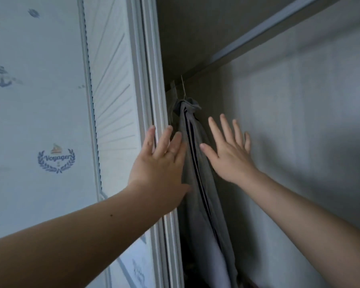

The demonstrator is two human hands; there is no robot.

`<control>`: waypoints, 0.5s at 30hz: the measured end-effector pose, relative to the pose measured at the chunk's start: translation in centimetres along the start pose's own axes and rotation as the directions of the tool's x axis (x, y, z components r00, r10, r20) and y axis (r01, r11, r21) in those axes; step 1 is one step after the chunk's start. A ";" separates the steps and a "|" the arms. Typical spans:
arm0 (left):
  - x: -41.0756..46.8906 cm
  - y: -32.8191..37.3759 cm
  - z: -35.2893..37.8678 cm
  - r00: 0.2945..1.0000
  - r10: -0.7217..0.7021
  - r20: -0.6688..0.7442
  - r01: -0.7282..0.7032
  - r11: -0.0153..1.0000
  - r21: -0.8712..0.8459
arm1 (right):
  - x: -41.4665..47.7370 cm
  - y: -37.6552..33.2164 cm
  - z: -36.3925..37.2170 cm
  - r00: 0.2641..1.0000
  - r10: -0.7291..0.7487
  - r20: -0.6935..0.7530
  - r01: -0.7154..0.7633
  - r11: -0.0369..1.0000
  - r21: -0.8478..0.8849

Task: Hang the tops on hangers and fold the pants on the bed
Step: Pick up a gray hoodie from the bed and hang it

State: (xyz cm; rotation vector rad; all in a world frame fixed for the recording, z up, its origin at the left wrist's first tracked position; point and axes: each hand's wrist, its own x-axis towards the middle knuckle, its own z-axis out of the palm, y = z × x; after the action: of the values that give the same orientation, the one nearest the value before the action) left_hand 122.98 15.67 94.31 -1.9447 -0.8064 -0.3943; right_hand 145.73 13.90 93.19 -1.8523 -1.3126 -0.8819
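Note:
A grey top (197,179) with dark stripes hangs from a wire hanger hook (183,88) on the rail (258,38) inside the wardrobe, at its far left end. My left hand (160,163) is spread flat, its fingers straight against the left side of the top and the door frame edge. My right hand (229,150) is raised to the right of the top with straight spread fingers, holding nothing, its thumb close to the cloth. The hanger's shoulders are hidden under the top.
A white wardrobe door frame (154,100) runs down beside my left hand, with a pale panel printed with anchors and a "Voyager" emblem (56,159) further left. The wardrobe's pale back wall (299,121) fills the right. The rail slants up to the right.

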 end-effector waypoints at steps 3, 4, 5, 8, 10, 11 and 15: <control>-7.0 -2.4 0.2 1.000 -0.026 -0.003 0.026 0.999 -0.031 | -5.0 -4.9 -1.7 0.999 -0.002 0.046 0.000 0.999 0.033; -9.6 -3.2 0.3 0.999 -0.034 0.003 0.035 0.998 -0.046 | -6.9 -6.7 -2.2 0.998 -0.019 0.058 0.016 0.999 0.049; -12.2 -4.1 0.3 0.999 -0.045 0.013 0.046 0.997 -0.065 | -8.9 -8.6 -2.8 0.997 -0.038 0.070 0.033 0.997 0.069; -20.3 -7.1 0.5 0.994 -0.092 0.054 0.099 0.985 -0.138 | -15.1 -14.5 -4.5 0.990 -0.074 0.116 0.058 0.989 0.135; -26.1 -8.9 0.6 0.989 -0.111 0.100 0.129 0.974 -0.188 | -19.3 -18.6 -5.5 0.979 -0.117 0.169 0.090 0.983 0.160; -29.0 -9.7 0.7 0.986 -0.113 0.126 0.138 0.966 -0.217 | -21.3 -20.7 -5.9 0.969 -0.154 0.195 0.123 0.979 0.161; -40.8 -11.9 0.8 0.966 -0.120 0.231 0.191 0.928 -0.319 | -28.0 -29.4 -7.8 0.886 -0.336 0.320 0.283 0.938 0.201</control>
State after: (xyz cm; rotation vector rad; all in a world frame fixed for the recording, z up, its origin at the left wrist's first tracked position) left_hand 85.07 5.05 78.33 -2.2773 -1.0925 -0.4544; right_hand 109.31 1.10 78.36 -1.7607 -1.8852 -0.6009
